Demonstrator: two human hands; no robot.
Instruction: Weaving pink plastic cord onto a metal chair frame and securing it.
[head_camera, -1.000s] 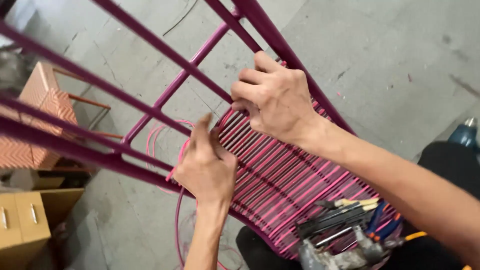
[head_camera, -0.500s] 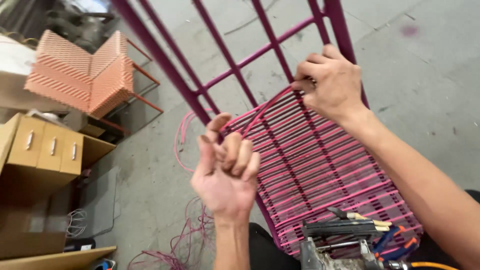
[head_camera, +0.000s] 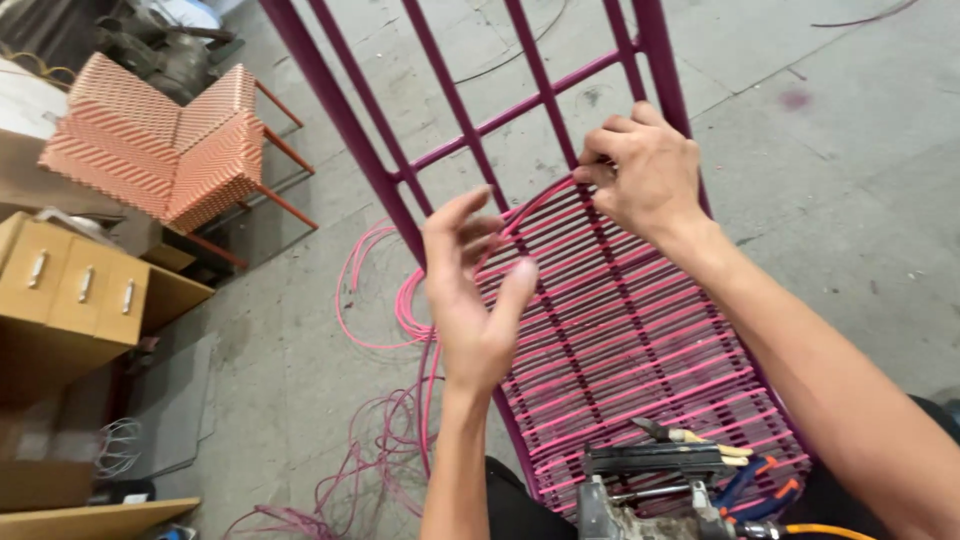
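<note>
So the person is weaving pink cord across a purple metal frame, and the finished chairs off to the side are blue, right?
Not quite. In the head view the finished chairs are orange, not blue. The rest holds: the right hand pinches the pink cord at the purple metal frame, with the left hand open beside it.

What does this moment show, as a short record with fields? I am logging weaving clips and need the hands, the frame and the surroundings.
left hand: open, fingers spread, pink cord running by the palm; grip unclear
right hand: pinching the pink cord at the top edge of the weave
frame: magenta metal bars, partly covered by a woven panel of pink cords
tools: pliers and other tools lying on the weave's near end
floor: grey concrete, loose pink cord loops
background: orange woven chair, wooden drawers
</note>
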